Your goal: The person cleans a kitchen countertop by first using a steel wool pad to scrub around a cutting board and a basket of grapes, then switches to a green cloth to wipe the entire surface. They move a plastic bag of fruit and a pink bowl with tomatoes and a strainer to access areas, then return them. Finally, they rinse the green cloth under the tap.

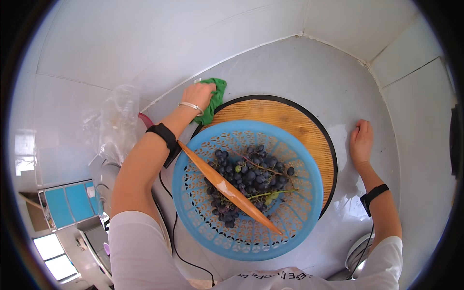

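My left hand (199,95) is closed on a green cloth (216,95) lying on the grey counter, at the upper left edge of a round wooden board (286,113) with a black rim. Out to the right, my right hand (361,142) rests on the counter with its fingers curled; nothing is seen in it. Between my arms a blue plastic colander (303,224) stands partly over the board. It holds bunches of dark grapes (250,175) with a few green ones. A tapered wooden rolling pin (228,188) lies slanted across the grapes and the colander.
White wall panels meet the counter (290,65) behind the board. On the left are a clear plastic bag (119,127) and part of a red item (145,119). A black cable (175,232) runs left of the colander. Metal bowls (359,252) stand at the lower right.
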Action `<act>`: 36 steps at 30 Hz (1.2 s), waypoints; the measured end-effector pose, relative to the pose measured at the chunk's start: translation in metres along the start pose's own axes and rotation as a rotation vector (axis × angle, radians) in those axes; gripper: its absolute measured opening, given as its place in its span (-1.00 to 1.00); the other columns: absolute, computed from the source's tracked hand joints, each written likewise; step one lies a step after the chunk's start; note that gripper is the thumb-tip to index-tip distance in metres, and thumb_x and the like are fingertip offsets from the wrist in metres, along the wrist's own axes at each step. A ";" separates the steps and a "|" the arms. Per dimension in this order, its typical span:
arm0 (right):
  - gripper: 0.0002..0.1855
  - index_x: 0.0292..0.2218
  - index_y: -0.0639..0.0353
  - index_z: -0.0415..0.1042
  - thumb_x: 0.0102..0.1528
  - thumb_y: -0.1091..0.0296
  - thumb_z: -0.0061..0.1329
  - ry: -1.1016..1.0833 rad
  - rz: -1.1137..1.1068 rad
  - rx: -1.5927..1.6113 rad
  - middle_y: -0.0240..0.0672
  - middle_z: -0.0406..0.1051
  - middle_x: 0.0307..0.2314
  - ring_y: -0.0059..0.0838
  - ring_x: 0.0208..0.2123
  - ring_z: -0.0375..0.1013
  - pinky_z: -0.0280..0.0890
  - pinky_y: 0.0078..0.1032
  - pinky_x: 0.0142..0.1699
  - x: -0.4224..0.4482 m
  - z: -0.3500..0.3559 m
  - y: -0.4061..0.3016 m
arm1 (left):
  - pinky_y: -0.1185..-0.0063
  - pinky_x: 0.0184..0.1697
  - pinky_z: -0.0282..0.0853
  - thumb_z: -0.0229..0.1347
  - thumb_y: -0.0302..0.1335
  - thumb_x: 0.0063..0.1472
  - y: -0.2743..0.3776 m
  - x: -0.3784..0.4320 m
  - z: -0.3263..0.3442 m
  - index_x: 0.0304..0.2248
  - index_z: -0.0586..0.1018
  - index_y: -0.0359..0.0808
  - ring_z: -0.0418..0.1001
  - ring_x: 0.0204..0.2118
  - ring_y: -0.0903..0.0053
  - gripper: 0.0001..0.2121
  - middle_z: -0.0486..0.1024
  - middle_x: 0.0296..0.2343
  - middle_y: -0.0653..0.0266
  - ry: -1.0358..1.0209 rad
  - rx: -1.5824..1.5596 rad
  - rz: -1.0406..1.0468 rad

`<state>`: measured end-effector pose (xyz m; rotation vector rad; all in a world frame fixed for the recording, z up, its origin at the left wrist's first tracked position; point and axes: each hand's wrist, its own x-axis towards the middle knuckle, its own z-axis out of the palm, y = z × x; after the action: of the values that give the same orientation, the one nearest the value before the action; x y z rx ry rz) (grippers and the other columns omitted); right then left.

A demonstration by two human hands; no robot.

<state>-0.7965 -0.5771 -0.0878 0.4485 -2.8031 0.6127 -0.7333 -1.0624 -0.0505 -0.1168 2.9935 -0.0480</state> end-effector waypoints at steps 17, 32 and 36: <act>-0.89 -0.36 0.22 0.25 -0.01 0.53 -0.22 0.001 -0.004 -0.013 -0.17 0.27 -0.41 -0.13 -0.31 0.27 0.21 -0.32 -0.20 0.001 -0.002 -0.001 | 0.30 -0.42 0.36 -0.03 -0.50 0.08 0.003 0.020 0.005 -0.41 0.44 -0.23 0.46 -0.44 0.17 -0.94 0.47 -0.54 0.10 0.077 0.142 0.074; -0.89 -0.37 0.22 0.24 -0.03 0.54 -0.22 0.014 0.016 -0.001 -0.19 0.27 -0.42 -0.15 -0.32 0.27 0.21 -0.31 -0.20 0.002 -0.003 -0.002 | 0.29 -0.35 0.31 0.02 -0.35 0.13 -0.049 -0.001 -0.056 -0.26 0.44 -0.12 0.42 -0.37 0.17 -0.83 0.43 -0.42 0.12 -0.038 0.100 -0.002; -0.89 -0.37 0.22 0.24 -0.03 0.54 -0.21 -0.002 0.018 -0.017 -0.19 0.27 -0.42 -0.14 -0.32 0.27 0.21 -0.31 -0.21 0.002 -0.004 -0.002 | 0.37 -0.30 0.31 0.06 -0.28 0.10 -0.032 -0.027 -0.022 -0.18 0.38 -0.03 0.39 -0.32 0.23 -0.73 0.33 -0.32 0.20 -0.109 -0.249 0.057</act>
<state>-0.7973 -0.5779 -0.0829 0.4213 -2.8150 0.5922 -0.7074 -1.0911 -0.0237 -0.0586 2.8787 0.3272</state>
